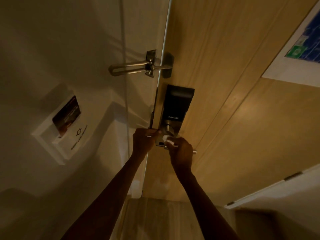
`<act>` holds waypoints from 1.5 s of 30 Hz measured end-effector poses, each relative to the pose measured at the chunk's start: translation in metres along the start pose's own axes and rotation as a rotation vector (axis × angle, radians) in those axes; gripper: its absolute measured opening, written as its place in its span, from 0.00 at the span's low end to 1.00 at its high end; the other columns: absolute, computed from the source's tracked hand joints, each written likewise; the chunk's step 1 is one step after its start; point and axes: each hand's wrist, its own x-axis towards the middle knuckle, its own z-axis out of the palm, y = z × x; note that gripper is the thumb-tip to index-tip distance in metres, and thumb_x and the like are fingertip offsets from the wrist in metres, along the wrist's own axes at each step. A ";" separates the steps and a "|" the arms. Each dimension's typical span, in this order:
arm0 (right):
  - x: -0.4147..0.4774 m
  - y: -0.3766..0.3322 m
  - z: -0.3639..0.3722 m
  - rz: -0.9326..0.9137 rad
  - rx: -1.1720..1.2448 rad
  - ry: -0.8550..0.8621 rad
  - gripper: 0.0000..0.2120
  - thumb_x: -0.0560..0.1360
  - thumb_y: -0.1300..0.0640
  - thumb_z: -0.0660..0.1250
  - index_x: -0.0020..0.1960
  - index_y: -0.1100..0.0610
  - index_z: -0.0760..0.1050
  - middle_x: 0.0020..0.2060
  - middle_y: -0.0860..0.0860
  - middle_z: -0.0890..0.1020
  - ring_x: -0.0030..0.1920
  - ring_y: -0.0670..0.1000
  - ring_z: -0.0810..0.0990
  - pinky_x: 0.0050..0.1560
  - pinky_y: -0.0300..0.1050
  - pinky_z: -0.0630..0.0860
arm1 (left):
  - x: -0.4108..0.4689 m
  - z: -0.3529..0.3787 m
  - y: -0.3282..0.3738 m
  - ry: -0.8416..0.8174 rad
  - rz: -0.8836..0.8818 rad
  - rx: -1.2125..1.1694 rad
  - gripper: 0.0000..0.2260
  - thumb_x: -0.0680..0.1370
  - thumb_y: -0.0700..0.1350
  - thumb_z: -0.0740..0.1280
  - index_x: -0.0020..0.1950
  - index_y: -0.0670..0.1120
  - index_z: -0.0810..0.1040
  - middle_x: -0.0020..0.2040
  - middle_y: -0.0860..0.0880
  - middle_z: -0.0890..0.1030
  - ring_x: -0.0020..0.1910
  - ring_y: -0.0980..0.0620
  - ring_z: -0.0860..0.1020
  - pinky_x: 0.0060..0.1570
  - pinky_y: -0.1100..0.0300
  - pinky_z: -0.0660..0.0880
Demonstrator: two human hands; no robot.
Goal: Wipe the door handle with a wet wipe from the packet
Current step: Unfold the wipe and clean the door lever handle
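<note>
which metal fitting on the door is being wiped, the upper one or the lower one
The lower one: the door handle under the black smart lock, covered by the right hand pressing a white wet wipe. The swing-bar latch above is untouched.

Right hand (pixel 181 153) presses wet wipe (pixel 168 140) on door handle (pixel 194 151); left hand (pixel 143 141) grips door edge.

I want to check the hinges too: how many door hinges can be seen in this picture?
2, both small metal hinges on the white panel at lower right: one hinge higher up, another hinge lower down. More may lie outside the view.
</note>
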 end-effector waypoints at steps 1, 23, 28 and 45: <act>-0.002 0.005 0.000 -0.037 -0.055 -0.038 0.07 0.77 0.55 0.67 0.51 0.56 0.82 0.45 0.52 0.84 0.44 0.49 0.83 0.47 0.47 0.78 | 0.001 -0.001 -0.002 -0.007 -0.002 -0.017 0.09 0.74 0.47 0.72 0.49 0.44 0.85 0.40 0.48 0.86 0.39 0.58 0.81 0.44 0.73 0.74; -0.008 0.000 0.017 -0.224 -0.539 -0.090 0.12 0.79 0.64 0.60 0.60 0.59 0.76 0.55 0.58 0.79 0.52 0.58 0.77 0.51 0.51 0.73 | 0.019 -0.006 0.003 -0.154 -0.413 -0.339 0.20 0.71 0.58 0.72 0.46 0.39 0.84 0.42 0.43 0.86 0.40 0.53 0.85 0.42 0.62 0.81; -0.019 0.003 0.000 -0.321 -0.475 -0.087 0.08 0.78 0.61 0.65 0.56 0.58 0.79 0.51 0.57 0.80 0.51 0.56 0.76 0.51 0.46 0.74 | 0.022 -0.009 0.003 -0.189 -0.393 -0.258 0.21 0.71 0.58 0.71 0.49 0.41 0.84 0.38 0.47 0.85 0.35 0.61 0.83 0.37 0.70 0.78; 0.010 -0.008 -0.019 0.092 -0.150 -0.119 0.07 0.77 0.58 0.68 0.45 0.55 0.84 0.40 0.51 0.86 0.37 0.47 0.83 0.36 0.27 0.70 | 0.019 -0.010 0.008 -0.198 -0.343 -0.230 0.21 0.72 0.60 0.68 0.42 0.40 0.83 0.38 0.45 0.86 0.38 0.54 0.85 0.38 0.67 0.77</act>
